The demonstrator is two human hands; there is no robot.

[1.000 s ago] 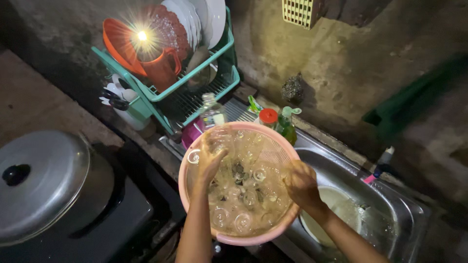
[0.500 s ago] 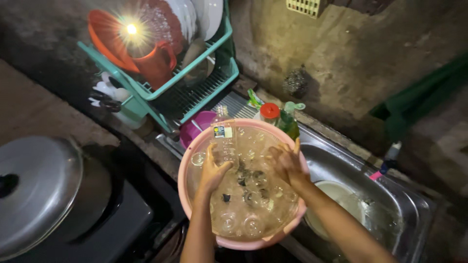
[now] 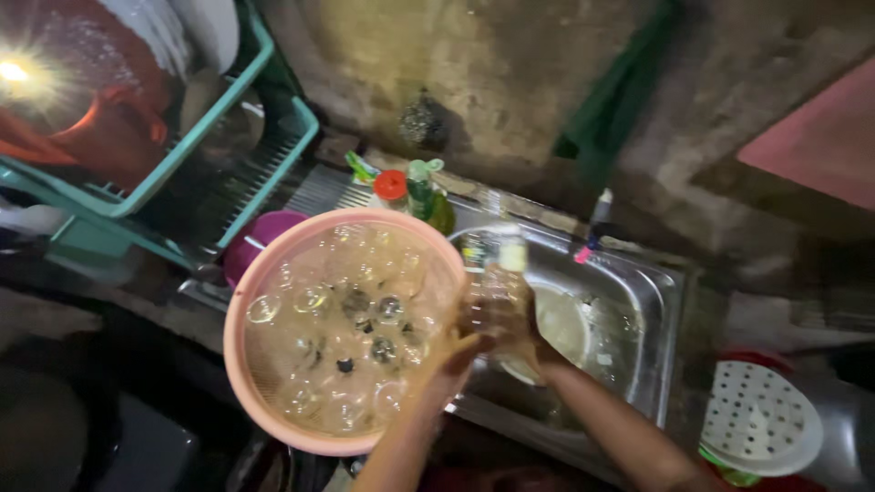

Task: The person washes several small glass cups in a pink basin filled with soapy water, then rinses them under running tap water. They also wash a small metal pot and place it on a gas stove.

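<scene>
**Clear plastic bottle lifted out of the basin, over the sink's left edge**

The person holds a clear, soft plastic bottle with a pale label [image 3: 493, 273] in both hands, just past the right rim of the round pink plastic basin [image 3: 239, 364]. The left hand [image 3: 453, 351] comes up from below, its fingers curled against the bottle's lower part beside the basin rim. The right hand [image 3: 510, 319] wraps the bottle's body from the sink side. Motion blur hides the fingers, so how tightly either hand grips cannot be told.

The basin sits at the left end of the stainless steel sink [image 3: 661, 310], overlapping its left edge, and holds cloudy water with many small clear glasses [image 3: 314, 296] lying in it. In the sink bowl, below the bottle, lies a pale round plate or bowl [image 3: 565, 319].

Along the sink's back edge stand a green bottle with a red cap [image 3: 394, 187] and a second green bottle [image 3: 427, 193]. To the left rises a teal plastic dish rack [image 3: 273, 155] with orange and white ware. At the right, off the sink's right edge, lies a white perforated round lid [image 3: 758, 419].

The step in hand looks like washing or rinsing the bottle, taken out of the basin and held over the sink. A next move would call for a steady two-handed hold, since wet thin plastic slips and dents easily, and for keeping the bottle clear of the glasses in the basin.
</scene>
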